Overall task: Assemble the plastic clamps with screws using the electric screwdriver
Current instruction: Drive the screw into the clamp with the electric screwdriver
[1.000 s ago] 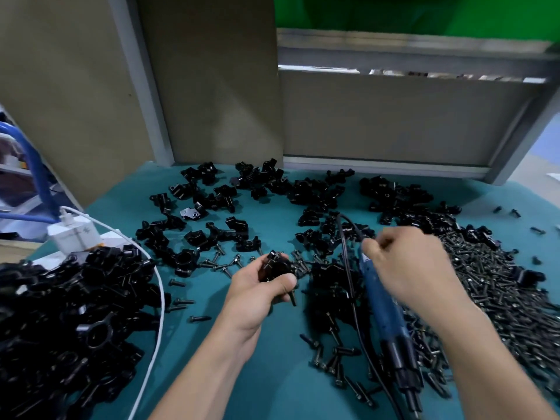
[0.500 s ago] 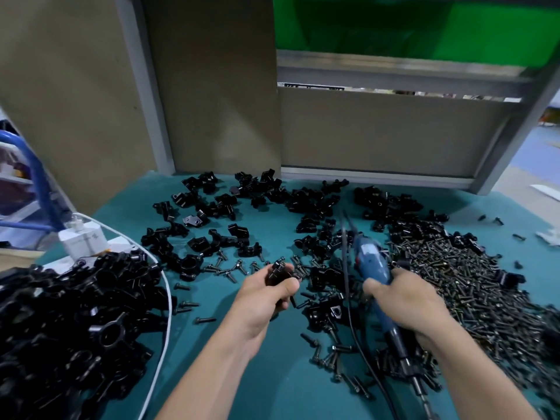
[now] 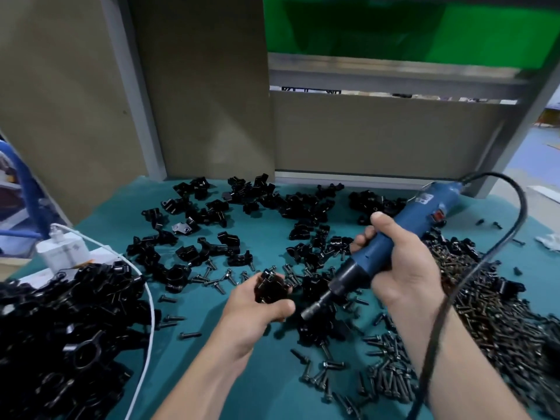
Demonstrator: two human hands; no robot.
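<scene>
My left hand [image 3: 254, 310] grips a black plastic clamp [image 3: 270, 287] with a screw sticking up from its top. My right hand [image 3: 403, 265] is wrapped around the blue electric screwdriver [image 3: 391, 247], which slants down to the left. Its dark bit tip [image 3: 307, 313] sits just right of my left thumb, a short way from the clamp. The black power cord [image 3: 497, 247] loops from the tool's rear over my right forearm.
Loose black clamp halves [image 3: 212, 237] are scattered across the teal table [image 3: 266, 247]. A big heap of clamps [image 3: 60, 328] fills the left, beside a white charger [image 3: 60, 250] and cable. A large pile of screws [image 3: 497, 313] lies on the right. Grey panels wall off the back.
My right hand has flipped the screwdriver, so its tip now points down-left toward the clamp instead of toward me. The left hand has kept the clamp in about the same spot.
</scene>
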